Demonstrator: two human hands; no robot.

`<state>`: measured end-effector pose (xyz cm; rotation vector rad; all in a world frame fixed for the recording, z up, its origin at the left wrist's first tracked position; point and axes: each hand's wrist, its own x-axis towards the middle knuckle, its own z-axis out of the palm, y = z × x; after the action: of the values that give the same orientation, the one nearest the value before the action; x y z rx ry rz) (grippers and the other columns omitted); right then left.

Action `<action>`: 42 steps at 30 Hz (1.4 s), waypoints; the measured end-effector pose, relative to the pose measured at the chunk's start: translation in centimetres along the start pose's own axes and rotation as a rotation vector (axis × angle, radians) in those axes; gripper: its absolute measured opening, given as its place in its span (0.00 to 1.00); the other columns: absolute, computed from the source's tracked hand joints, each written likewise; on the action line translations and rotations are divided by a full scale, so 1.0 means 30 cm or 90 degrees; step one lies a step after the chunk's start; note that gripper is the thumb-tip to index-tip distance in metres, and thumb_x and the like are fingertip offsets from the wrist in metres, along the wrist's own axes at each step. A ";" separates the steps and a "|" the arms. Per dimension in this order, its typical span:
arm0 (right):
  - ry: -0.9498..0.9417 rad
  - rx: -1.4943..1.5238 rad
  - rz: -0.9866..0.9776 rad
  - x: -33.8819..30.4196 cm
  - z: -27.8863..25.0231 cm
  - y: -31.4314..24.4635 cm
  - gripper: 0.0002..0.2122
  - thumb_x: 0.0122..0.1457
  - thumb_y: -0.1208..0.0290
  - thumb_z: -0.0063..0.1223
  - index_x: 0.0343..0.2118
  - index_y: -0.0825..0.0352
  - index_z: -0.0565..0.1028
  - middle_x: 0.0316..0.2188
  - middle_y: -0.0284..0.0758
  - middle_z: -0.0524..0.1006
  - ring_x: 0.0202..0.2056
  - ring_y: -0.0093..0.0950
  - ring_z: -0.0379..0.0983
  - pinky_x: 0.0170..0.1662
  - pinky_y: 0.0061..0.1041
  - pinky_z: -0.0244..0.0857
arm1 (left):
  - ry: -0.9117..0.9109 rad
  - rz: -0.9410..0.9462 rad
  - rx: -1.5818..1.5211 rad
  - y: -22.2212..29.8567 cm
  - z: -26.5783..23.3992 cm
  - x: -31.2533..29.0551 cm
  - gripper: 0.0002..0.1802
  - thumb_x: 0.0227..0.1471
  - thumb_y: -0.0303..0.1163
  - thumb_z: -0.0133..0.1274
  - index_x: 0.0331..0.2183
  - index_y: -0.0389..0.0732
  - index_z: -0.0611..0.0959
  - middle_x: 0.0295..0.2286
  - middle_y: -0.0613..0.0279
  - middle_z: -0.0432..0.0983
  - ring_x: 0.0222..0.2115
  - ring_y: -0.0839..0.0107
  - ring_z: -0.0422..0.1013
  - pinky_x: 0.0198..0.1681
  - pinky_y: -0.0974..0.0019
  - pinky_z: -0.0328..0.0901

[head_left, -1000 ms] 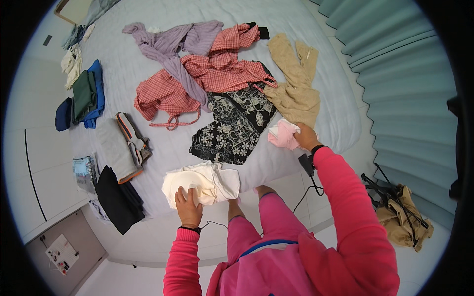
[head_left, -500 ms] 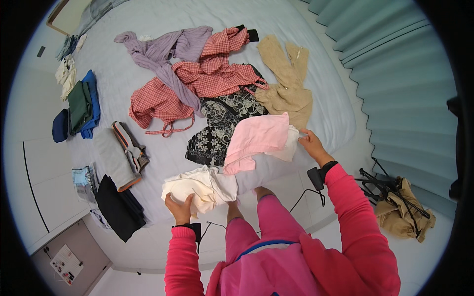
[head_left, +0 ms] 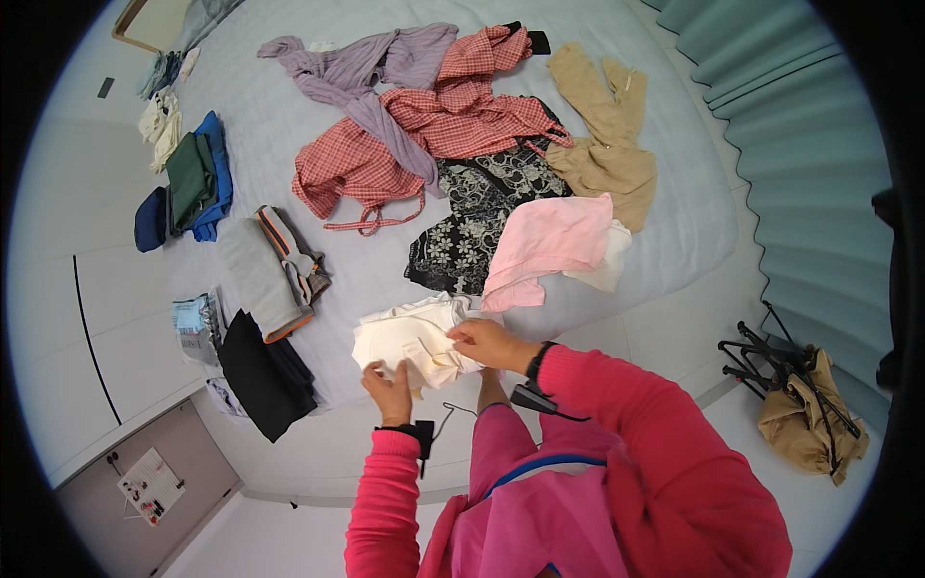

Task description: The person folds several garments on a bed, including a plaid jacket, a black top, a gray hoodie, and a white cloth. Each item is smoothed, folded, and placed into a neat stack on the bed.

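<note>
A cream garment (head_left: 400,328), loosely folded, lies at the near edge of the bed. My left hand (head_left: 389,393) is at its near left edge, fingers and thumb bent onto the cloth. My right hand (head_left: 493,345) pinches a fold on its right side. Just beyond, to the right, a pink garment (head_left: 549,246) partly covers a white cloth (head_left: 609,262). Behind them spreads a black lace garment with pale flowers (head_left: 453,241).
Farther back lie a red checked garment (head_left: 337,169), a purple knit (head_left: 371,91) and a tan garment (head_left: 607,164). Folded grey (head_left: 260,275), black (head_left: 260,376), green (head_left: 193,178) and blue clothes line the left. A folding chair (head_left: 805,405) stands right, by teal curtains (head_left: 790,144).
My right hand has left the white cloth beside the pink garment and moved left onto the cream garment. My left hand stays at its near edge. The whole view has shifted slightly.
</note>
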<state>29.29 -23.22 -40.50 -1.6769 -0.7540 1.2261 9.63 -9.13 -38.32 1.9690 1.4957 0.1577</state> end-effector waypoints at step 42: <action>0.060 0.146 -0.130 -0.547 -0.463 -0.389 0.23 0.52 0.74 0.58 0.53 0.66 0.69 0.40 0.33 0.69 0.43 0.25 0.68 0.47 0.22 0.62 | -0.609 -0.004 -0.604 0.780 -0.026 -0.216 0.32 0.60 0.45 0.44 0.60 0.45 0.56 0.49 0.61 0.65 0.49 0.68 0.63 0.47 0.62 0.65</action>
<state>37.50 -36.77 -21.86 -1.4232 -0.6807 1.0419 26.20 -17.79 -22.83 0.9919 0.5863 -0.0758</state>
